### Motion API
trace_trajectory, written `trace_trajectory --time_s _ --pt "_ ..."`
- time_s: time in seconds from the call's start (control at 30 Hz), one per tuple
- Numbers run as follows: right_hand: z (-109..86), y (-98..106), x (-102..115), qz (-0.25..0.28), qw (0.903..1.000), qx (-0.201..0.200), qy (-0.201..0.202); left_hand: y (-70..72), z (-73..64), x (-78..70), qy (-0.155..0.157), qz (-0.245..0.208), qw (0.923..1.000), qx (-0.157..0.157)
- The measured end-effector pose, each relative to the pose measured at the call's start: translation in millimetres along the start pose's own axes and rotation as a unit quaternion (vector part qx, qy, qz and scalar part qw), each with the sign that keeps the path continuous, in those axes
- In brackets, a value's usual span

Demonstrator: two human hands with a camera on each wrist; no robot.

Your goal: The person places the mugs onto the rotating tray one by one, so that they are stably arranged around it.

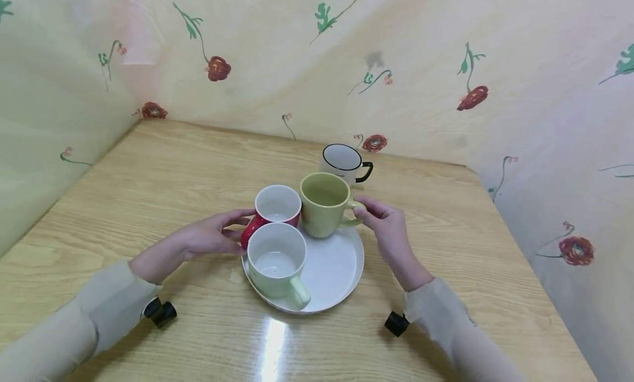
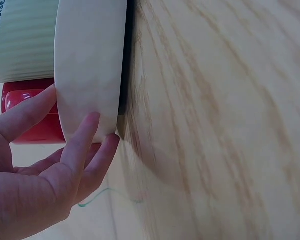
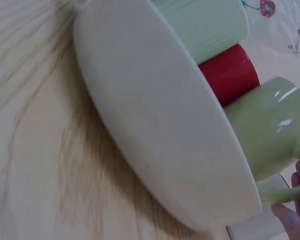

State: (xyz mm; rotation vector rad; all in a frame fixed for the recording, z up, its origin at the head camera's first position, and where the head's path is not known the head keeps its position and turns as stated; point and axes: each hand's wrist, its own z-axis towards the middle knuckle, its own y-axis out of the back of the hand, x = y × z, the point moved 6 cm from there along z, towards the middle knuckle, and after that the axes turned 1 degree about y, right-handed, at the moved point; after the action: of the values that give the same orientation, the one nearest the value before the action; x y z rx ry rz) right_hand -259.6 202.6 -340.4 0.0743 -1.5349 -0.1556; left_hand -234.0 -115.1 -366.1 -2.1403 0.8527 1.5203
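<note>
My right hand point(image 1: 386, 222) pinches the handle of a yellow-green mug point(image 1: 317, 217), which stands upright at the back of a round white tray point(image 1: 342, 266). At the tray's left side, my left hand point(image 1: 218, 234) has its fingertips against the outer wall. Its thumb lies by the rim next to the handle of a red mug point(image 2: 35, 122), as the left wrist view shows. That red mug point(image 1: 278, 203) and a pale green mug point(image 1: 277, 255) also stand upright on the tray. The pale green mug partly hides the red one.
Behind the tray, a white mug point(image 1: 342, 159) with a black rim and handle stands on the wooden table point(image 1: 173, 167). A flowered cloth point(image 1: 277, 57) hangs along the back and sides of the table.
</note>
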Motion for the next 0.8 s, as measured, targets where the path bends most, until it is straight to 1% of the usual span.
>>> trace_trajectory --time_s 0.07,0.2,0.3,0.47,0.7,0.8 --pt "-0.2 2.8 -1.4 -0.023 0.9997 0.01 -0.005 -0.8 0.2 -0.5 -0.003 -0.004 1.0 0.003" --pt "-0.9 6.0 -4.9 -0.044 0.9986 0.027 -0.013 -1.7 0.0 -1.1 -0.004 -0.007 0.9999 0.006" --pt "-0.3 6.3 -5.4 -0.042 0.9984 0.034 -0.017 -1.6 0.0 -1.1 -0.002 -0.009 0.9999 0.008" --pt "2.7 3.5 -5.2 -0.04 0.9977 0.049 -0.023 0.1 -0.5 0.1 0.004 0.0 1.0 0.005" --pt "3.6 0.1 -5.3 -0.036 0.997 0.056 -0.039 0.2 0.6 1.1 0.005 -0.001 1.0 0.006" --pt "5.2 -1.7 -4.5 -0.047 0.9948 0.073 -0.053 0.3 0.3 1.0 0.003 0.004 1.0 0.008"
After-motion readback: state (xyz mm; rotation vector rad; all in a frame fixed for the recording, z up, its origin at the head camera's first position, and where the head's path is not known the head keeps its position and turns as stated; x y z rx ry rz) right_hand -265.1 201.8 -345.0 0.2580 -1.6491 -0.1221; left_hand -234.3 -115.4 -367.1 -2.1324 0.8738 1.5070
